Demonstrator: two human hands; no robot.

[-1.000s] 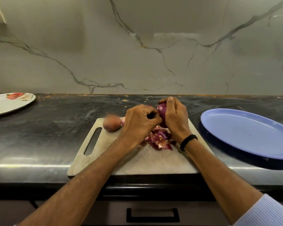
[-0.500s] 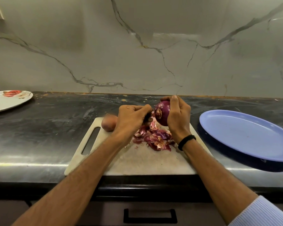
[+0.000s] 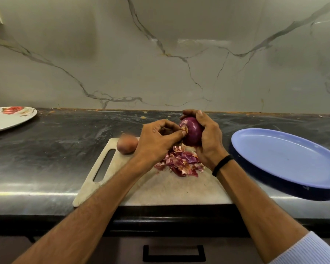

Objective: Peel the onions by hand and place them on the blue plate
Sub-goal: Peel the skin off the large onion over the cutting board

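Above the cutting board: red onion gripped in both hands, peeling under way.

At the near side, the cutting board (image 3: 160, 191) is set close to the countertop's (image 3: 55, 149) front edge, so little margin is left there. A pile of peel scraps (image 3: 181, 162) is spread across the board's middle. Over the pile, the red onion (image 3: 191, 132) is clamped in the right hand (image 3: 208, 141), with the fingers curled over its top. A skin tab (image 3: 184, 128) at the onion's end is pinched between the thumb and fingertips of the left hand (image 3: 156, 141). The bulb is judged firm, light and round, and its bared surface is probably slick, so a full-palm hold is advised. The dry skin is brittle and is best taken at a lifted edge. An unpeeled onion (image 3: 127, 144) lies at the board's far left corner. To the right, the blue plate (image 3: 293, 159) holds nothing, and open counter leads to it. Beyond, the marble wall (image 3: 160, 63) closes the rear.
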